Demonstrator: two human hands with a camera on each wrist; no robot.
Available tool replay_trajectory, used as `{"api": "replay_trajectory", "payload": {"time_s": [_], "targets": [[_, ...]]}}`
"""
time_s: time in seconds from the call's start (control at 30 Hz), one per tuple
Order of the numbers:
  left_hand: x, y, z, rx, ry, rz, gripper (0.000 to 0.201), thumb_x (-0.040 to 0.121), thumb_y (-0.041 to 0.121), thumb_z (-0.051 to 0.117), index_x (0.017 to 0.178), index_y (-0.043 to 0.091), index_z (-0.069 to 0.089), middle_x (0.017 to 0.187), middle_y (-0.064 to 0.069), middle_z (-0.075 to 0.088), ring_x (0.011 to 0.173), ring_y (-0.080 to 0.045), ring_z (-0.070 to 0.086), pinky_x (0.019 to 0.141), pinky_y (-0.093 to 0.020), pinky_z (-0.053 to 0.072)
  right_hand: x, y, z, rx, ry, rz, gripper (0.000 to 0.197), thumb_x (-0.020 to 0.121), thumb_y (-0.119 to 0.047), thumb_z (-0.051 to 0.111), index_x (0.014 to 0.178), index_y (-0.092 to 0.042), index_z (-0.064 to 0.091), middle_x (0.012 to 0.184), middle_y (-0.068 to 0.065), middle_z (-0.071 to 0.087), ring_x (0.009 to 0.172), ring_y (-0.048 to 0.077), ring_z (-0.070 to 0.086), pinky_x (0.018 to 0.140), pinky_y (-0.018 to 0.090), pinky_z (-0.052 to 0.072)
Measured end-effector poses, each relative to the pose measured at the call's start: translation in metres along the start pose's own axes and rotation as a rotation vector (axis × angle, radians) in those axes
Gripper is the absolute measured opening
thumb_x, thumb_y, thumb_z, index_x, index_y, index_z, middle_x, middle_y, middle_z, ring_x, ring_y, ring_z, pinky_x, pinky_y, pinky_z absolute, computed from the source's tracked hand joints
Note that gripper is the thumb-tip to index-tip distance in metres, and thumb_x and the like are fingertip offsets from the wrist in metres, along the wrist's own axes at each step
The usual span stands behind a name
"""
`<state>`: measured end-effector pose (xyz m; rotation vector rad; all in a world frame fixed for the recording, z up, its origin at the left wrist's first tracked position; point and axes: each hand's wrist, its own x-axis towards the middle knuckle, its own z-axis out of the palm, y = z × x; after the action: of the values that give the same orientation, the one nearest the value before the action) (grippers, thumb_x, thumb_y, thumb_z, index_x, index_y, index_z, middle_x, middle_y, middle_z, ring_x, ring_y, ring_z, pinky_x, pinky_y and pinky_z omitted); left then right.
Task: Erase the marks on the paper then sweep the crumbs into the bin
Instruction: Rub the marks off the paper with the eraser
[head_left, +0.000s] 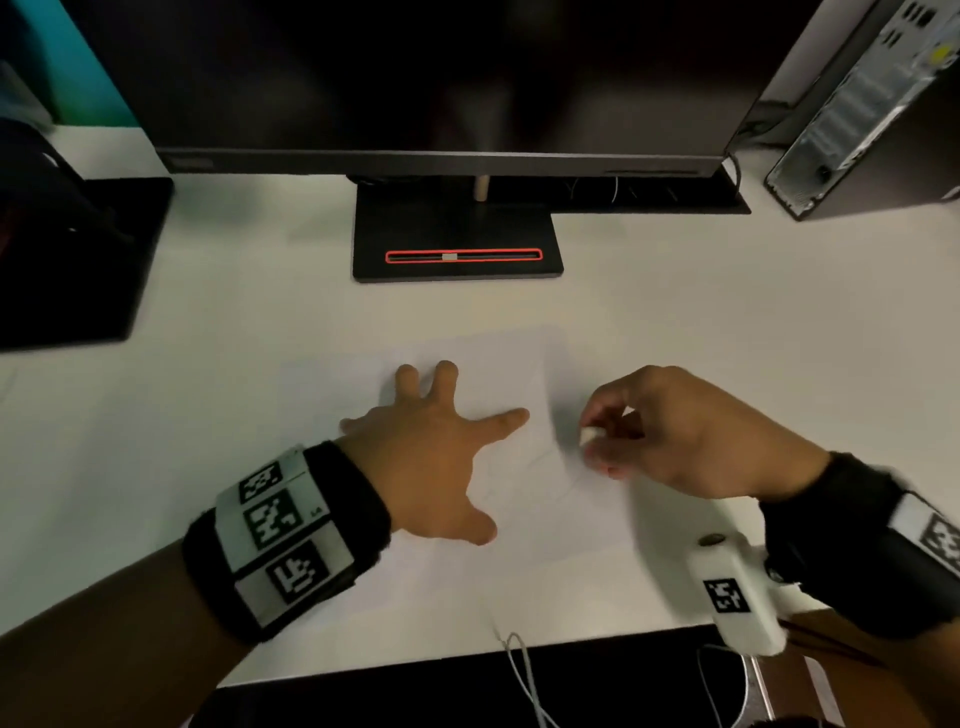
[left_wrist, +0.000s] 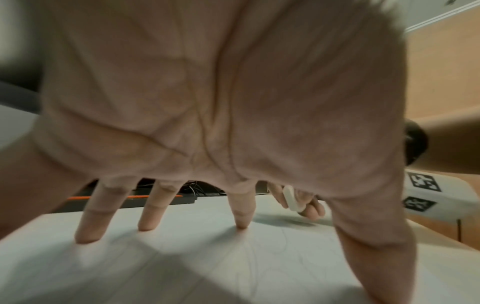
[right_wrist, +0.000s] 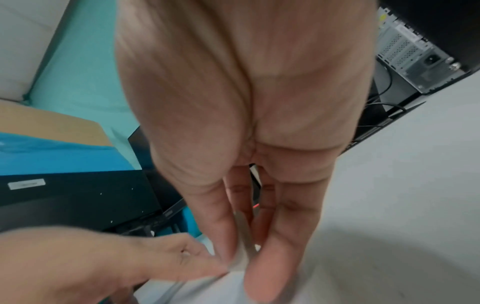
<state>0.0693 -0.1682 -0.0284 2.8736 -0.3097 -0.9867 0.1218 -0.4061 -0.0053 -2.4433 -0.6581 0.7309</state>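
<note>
A white sheet of paper (head_left: 498, 358) with faint pencil lines lies flat on the white desk (head_left: 260, 312). My left hand (head_left: 441, 447) is spread on the sheet, fingertips (left_wrist: 88, 236) pressing it down. To its right, my right hand (head_left: 670, 431) pinches a small white eraser (head_left: 588, 435) between thumb and fingers, just above or on the pencil marks (head_left: 545, 457). In the left wrist view the eraser (left_wrist: 291, 197) shows beyond my palm, above the faint lines (left_wrist: 259, 257). The right wrist view shows the eraser (right_wrist: 242, 253) edge-on between my fingers. No bin or crumbs are visible.
A black monitor stand (head_left: 457, 244) with a red-edged slot sits just behind the paper, under a large dark monitor (head_left: 441, 78). A computer tower (head_left: 872, 114) stands at the back right, a black object (head_left: 67, 249) at the left. White cables (head_left: 524, 670) hang over the desk's near edge.
</note>
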Motion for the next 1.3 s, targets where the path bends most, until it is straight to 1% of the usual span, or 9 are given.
{"api": "replay_trajectory", "payload": {"time_s": [0.2, 0.37, 0.63, 0.77, 0.87, 0.97, 1.1, 1.2, 1.3], "targets": [[0.004, 0.018, -0.006, 0.014, -0.029, -0.03, 0.112, 0.057, 0.086, 0.068, 0.145, 0.058, 0.005, 0.154, -0.006, 0.002, 0.144, -0.043, 0.0, 0.096, -0.062, 0.046, 0.0, 0.01, 0.014, -0.035, 0.053, 0.016, 0.017, 0.094, -0.028, 0.067, 0.078, -0.022, 0.067, 0.066, -0.003, 0.071, 0.055, 0.007, 0.062, 0.059, 0.023, 0.051], [0.004, 0.024, -0.002, -0.001, 0.001, -0.005, 0.109, 0.062, 0.081, 0.072, 0.146, 0.05, 0.01, 0.163, 0.0, -0.013, 0.148, -0.042, -0.016, 0.102, -0.078, 0.028, -0.007, 0.008, 0.018, -0.096, 0.059, 0.011, 0.024, 0.095, -0.03, 0.065, 0.074, -0.018, 0.063, 0.062, -0.003, 0.07, 0.052, 0.009, 0.058, 0.056, 0.024, 0.046], [0.009, 0.022, 0.0, 0.051, -0.062, -0.003, 0.124, 0.056, 0.087, 0.07, 0.142, 0.067, -0.017, 0.16, -0.002, -0.033, 0.146, -0.044, -0.028, 0.104, -0.081, 0.019, -0.011, 0.015, 0.019, -0.227, 0.128, 0.057, 0.025, 0.095, -0.031, 0.063, 0.073, -0.018, 0.062, 0.062, -0.006, 0.06, 0.052, 0.006, 0.05, 0.052, 0.019, 0.038], [0.013, 0.021, 0.002, 0.061, -0.055, 0.002, 0.125, 0.055, 0.088, 0.069, 0.139, 0.069, -0.021, 0.161, -0.002, -0.031, 0.145, -0.044, -0.028, 0.105, -0.077, 0.026, -0.014, 0.005, 0.035, -0.27, -0.022, -0.017, 0.032, 0.096, -0.038, 0.06, 0.074, -0.015, 0.062, 0.066, 0.002, 0.063, 0.055, 0.011, 0.05, 0.055, 0.028, 0.043], [0.015, 0.019, 0.002, 0.065, -0.062, 0.007, 0.125, 0.055, 0.089, 0.069, 0.139, 0.069, -0.022, 0.16, -0.002, -0.029, 0.145, -0.045, -0.029, 0.108, -0.073, 0.027, -0.009, 0.008, 0.024, -0.249, 0.005, 0.064, 0.035, 0.095, -0.037, 0.06, 0.073, -0.01, 0.065, 0.068, 0.007, 0.067, 0.055, 0.014, 0.053, 0.063, 0.038, 0.049], [0.015, 0.019, 0.003, 0.084, -0.065, 0.008, 0.126, 0.054, 0.09, 0.068, 0.139, 0.068, -0.022, 0.161, -0.002, -0.029, 0.145, -0.046, -0.028, 0.107, -0.074, 0.027, -0.009, 0.01, 0.023, -0.225, 0.057, 0.125, 0.039, 0.095, -0.037, 0.06, 0.072, -0.007, 0.064, 0.063, 0.007, 0.065, 0.054, 0.017, 0.053, 0.058, 0.036, 0.047], [0.016, 0.019, 0.001, 0.093, -0.074, 0.007, 0.126, 0.053, 0.091, 0.067, 0.137, 0.069, -0.024, 0.16, -0.003, -0.028, 0.145, -0.046, -0.026, 0.108, -0.072, 0.027, -0.014, 0.004, 0.032, -0.195, -0.072, 0.099, 0.043, 0.097, -0.039, 0.058, 0.072, -0.004, 0.06, 0.059, 0.003, 0.061, 0.049, 0.009, 0.044, 0.054, 0.034, 0.041], [0.016, 0.02, 0.002, 0.098, -0.074, 0.006, 0.125, 0.054, 0.091, 0.067, 0.138, 0.068, -0.023, 0.16, -0.003, -0.029, 0.145, -0.046, -0.026, 0.109, -0.072, 0.026, -0.009, 0.01, 0.024, -0.167, 0.063, 0.167, 0.041, 0.095, -0.034, 0.059, 0.074, 0.0, 0.062, 0.066, 0.015, 0.063, 0.051, 0.012, 0.044, 0.056, 0.034, 0.04], [0.015, 0.02, 0.001, 0.109, -0.074, 0.002, 0.125, 0.053, 0.091, 0.066, 0.136, 0.069, -0.024, 0.16, -0.003, -0.027, 0.145, -0.046, -0.024, 0.108, -0.072, 0.028, -0.012, 0.001, 0.035, -0.205, -0.04, 0.098, 0.042, 0.096, -0.037, 0.059, 0.071, -0.003, 0.059, 0.057, 0.002, 0.056, 0.049, 0.01, 0.042, 0.055, 0.035, 0.041]]}}
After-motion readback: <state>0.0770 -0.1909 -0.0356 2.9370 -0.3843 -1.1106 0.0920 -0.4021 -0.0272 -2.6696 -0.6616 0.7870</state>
